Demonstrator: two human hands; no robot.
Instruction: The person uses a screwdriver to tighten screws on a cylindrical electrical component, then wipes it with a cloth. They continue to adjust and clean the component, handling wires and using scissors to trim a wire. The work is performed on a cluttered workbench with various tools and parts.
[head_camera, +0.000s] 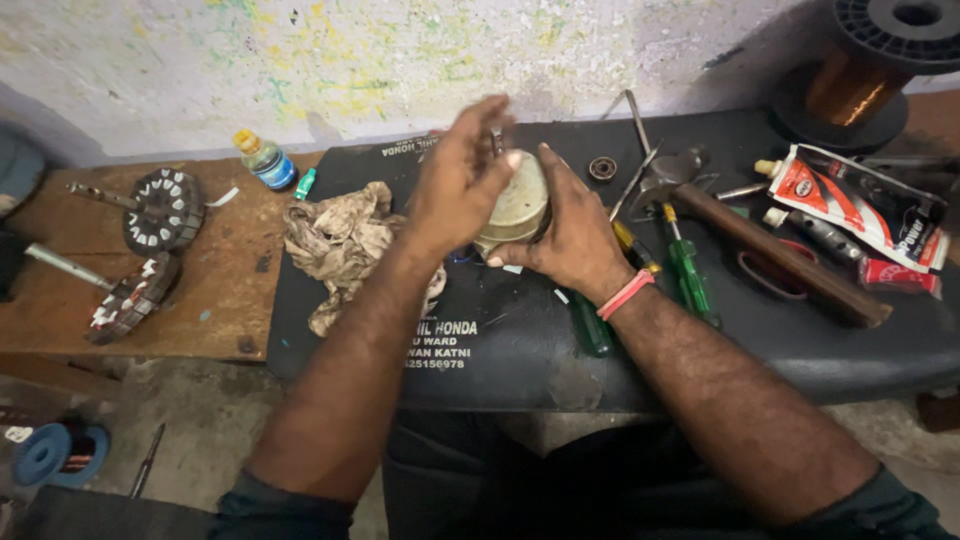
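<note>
Centrally, the right hand (575, 235) cups a round metal housing (515, 205) above the black worktop (500, 345), its grip wrapped around the housing's side. At ten o'clock the left hand (455, 180) pinches its top. A crumpled rag (340, 240) lies at nine o'clock, a hammer (760, 235) at three, a copper wire spool (860, 70) at one.

Hands hide most of the round metal part (515, 205); copper wire spool (868, 70) cut off by the frame edge.
</note>
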